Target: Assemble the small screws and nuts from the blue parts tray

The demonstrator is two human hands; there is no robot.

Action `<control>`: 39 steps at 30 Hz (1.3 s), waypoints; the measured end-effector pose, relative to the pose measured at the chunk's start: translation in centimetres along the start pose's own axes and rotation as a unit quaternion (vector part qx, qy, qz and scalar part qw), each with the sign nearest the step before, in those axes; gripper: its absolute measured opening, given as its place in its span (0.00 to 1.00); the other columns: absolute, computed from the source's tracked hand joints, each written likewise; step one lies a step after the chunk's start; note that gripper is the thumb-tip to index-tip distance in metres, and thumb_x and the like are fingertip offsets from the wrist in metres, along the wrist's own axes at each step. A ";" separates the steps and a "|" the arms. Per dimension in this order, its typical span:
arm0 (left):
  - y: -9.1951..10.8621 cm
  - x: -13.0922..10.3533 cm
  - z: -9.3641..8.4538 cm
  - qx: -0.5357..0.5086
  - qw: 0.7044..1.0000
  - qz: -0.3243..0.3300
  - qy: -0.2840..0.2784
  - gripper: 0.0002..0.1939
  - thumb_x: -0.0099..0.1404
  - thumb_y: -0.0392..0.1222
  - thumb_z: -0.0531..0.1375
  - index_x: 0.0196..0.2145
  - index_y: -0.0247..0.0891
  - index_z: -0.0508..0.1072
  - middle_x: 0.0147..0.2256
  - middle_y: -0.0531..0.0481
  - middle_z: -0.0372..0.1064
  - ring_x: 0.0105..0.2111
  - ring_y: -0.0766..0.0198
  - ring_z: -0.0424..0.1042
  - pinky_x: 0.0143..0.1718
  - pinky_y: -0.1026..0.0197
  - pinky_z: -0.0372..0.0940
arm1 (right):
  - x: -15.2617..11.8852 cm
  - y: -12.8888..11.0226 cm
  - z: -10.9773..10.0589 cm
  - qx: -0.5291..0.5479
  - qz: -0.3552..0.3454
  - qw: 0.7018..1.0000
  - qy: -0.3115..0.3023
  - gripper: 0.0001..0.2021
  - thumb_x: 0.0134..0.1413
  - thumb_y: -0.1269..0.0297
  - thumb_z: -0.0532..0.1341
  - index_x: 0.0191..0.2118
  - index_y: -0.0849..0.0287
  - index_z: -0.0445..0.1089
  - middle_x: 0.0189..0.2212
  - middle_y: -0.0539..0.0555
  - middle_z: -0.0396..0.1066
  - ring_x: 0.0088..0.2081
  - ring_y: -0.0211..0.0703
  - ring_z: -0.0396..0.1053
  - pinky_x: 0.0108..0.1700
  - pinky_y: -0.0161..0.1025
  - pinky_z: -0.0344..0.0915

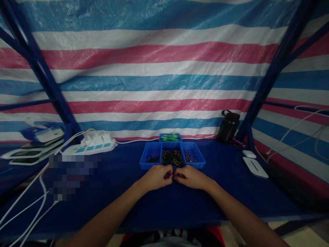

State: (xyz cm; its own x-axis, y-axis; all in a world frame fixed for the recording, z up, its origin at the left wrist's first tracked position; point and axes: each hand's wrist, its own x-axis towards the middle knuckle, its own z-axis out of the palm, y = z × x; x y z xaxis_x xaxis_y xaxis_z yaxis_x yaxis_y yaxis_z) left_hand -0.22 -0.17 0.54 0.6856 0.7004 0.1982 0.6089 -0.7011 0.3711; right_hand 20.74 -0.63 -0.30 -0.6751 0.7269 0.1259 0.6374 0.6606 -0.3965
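Where the left hand (157,176) and right hand (192,176) nearly meet, fingers curled, beside the middle bin (171,145), any grip indiscernible, the step appears delicate, requiring steady fingertips.

The blue table (177,209) carries blue trays (150,165), a power strip (89,147) and a black bottle (227,128).

Hands: left (159,177) and right (194,177) are brought close together, fingers curled, before blue bins (148,156)
Bins: small dark parts (172,157) and green pieces (170,137) are held
Backdrop: striped sheeting (154,82) is hung
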 end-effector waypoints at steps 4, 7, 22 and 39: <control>-0.2 0.1 0.0 0.002 1.000 -0.007 -0.010 0.03 0.61 0.37 0.56 0.35 0.39 0.69 0.27 0.54 0.70 0.27 0.66 0.69 0.28 0.68 0.56 | -0.1 -0.1 -0.1 0.015 0.001 1.000 0.003 0.08 0.59 0.64 0.56 0.37 0.59 0.71 0.23 0.49 0.71 0.24 0.35 0.66 0.27 0.31 0.52; -0.3 0.1 0.0 0.000 1.000 0.001 -0.007 0.03 0.62 0.37 0.57 0.36 0.39 0.69 0.28 0.55 0.70 0.27 0.66 0.69 0.28 0.68 0.55 | -0.2 -0.1 -0.2 0.022 -0.002 1.000 0.007 0.08 0.59 0.63 0.57 0.36 0.59 0.71 0.23 0.49 0.71 0.24 0.35 0.66 0.27 0.31 0.52; -0.4 0.2 0.4 0.013 1.000 0.024 -0.006 0.04 0.62 0.35 0.57 0.34 0.38 0.72 0.31 0.53 0.71 0.31 0.65 0.69 0.32 0.67 0.58 | 0.1 -0.1 -0.1 -0.008 -0.026 0.999 0.018 0.11 0.63 0.62 0.53 0.36 0.60 0.71 0.29 0.51 0.74 0.29 0.37 0.69 0.31 0.32 0.55; -0.7 0.1 0.4 0.028 0.999 -0.014 -0.019 0.05 0.64 0.41 0.56 0.34 0.39 0.71 0.29 0.53 0.71 0.28 0.65 0.70 0.28 0.67 0.54 | 0.1 0.0 -0.1 -0.014 -0.010 1.000 0.018 0.10 0.62 0.64 0.53 0.36 0.60 0.71 0.30 0.51 0.74 0.30 0.38 0.70 0.32 0.31 0.55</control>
State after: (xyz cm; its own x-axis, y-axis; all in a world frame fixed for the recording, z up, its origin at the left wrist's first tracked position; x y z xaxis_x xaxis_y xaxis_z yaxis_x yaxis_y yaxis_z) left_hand -0.46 0.33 -0.07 0.6819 0.7152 0.1532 0.6486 -0.6881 0.3253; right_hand 20.75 -0.52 -0.21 -0.6744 0.7192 0.1673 0.6343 0.6802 -0.3674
